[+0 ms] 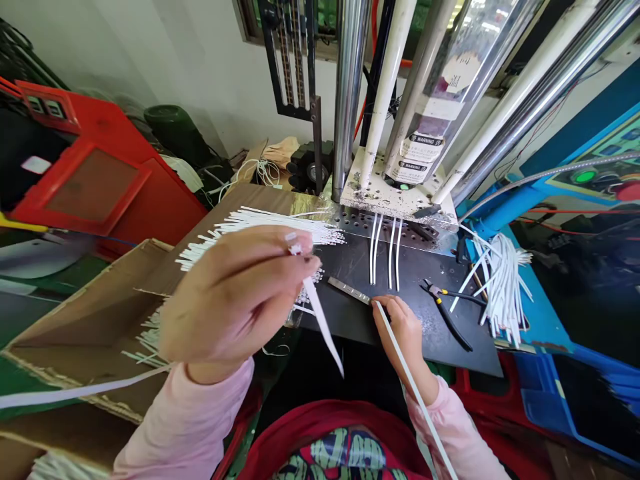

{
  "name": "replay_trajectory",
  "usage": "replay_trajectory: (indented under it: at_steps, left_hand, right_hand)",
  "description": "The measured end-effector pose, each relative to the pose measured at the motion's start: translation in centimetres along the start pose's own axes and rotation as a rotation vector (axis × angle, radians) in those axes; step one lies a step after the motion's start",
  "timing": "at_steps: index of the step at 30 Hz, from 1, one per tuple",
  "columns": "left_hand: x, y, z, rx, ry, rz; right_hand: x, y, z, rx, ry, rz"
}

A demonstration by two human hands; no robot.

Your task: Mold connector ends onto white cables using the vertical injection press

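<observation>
My left hand [235, 300] is raised in front of me, fingers closed on a flat white plastic strip [323, 327] whose end points down past the fingertips. Behind that hand, a loose bunch of white strips [270, 223] lies across a cardboard sheet and the plate's edge. My right hand [405, 333] pinches another long white strip [415, 387] over the black work plate [425, 327], near a steel bar [349, 289]. Several white strips [385, 253] lie upright in the picture on the plate. Yellow-handled pliers [447, 313] and a white strip bundle [503, 287] sit to the right.
Chrome and white machine columns [347, 87] with warning labels rise behind the plate on a perforated base [395, 193]. A red machine housing [95, 167] stands left, a cardboard box [85, 333] lower left, a blue bin [555, 393] lower right, and a control panel [595, 167] right.
</observation>
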State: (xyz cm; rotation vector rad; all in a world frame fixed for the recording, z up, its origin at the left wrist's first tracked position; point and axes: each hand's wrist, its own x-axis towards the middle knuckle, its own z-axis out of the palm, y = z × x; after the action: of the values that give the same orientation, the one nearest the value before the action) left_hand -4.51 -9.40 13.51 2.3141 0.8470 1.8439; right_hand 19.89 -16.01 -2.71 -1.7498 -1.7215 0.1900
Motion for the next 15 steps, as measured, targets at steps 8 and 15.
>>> replay_trajectory:
  at_steps: [8,15]
  left_hand:
    - [-9.6,-4.8,8.3,-0.3,-0.433,-0.354]
    - [-12.6,-6.5,11.0,-0.271,-0.605,-0.456]
  right_hand:
    - [-0.2,-0.4,0.1,-0.104,-0.026,-0.051]
    - [2.6,1.8,-2.3,0.101,-0.241,-0.036]
